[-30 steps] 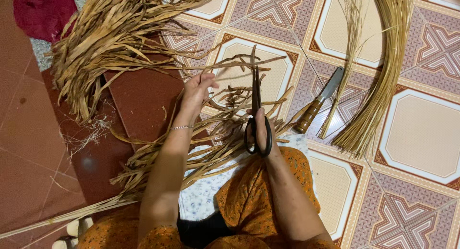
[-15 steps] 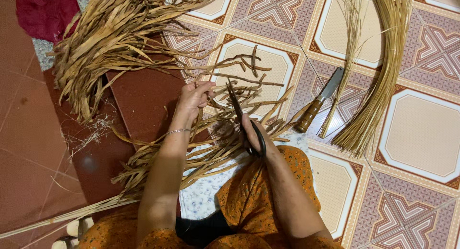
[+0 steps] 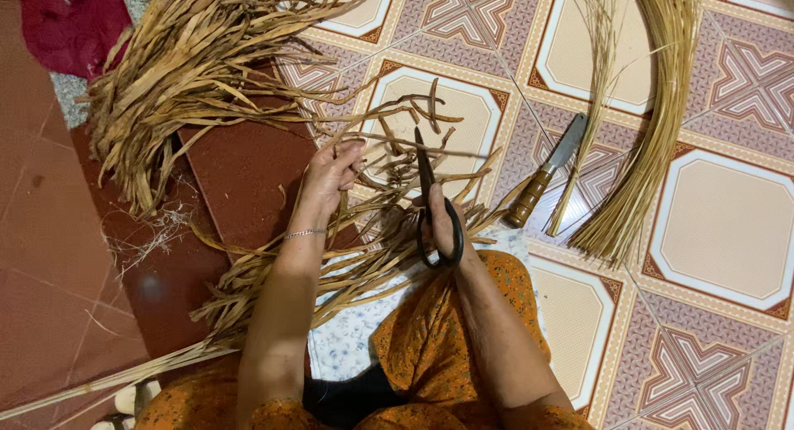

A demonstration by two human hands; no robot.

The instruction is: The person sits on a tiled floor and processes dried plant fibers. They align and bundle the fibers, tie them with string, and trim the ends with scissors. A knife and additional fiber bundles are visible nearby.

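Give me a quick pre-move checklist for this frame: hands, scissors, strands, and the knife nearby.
1. Right hand grips black-handled scissors: ok.
2. Scissor blades point away from the body: ok.
3. Left hand pinches dried brown leaf strips: ok.
4. Left fingers apart from the blades: ok.
5. Whether a strip lies between the blades: cannot tell.
6. Wooden-handled knife lies on the patterned tiled floor, away from both hands: ok.
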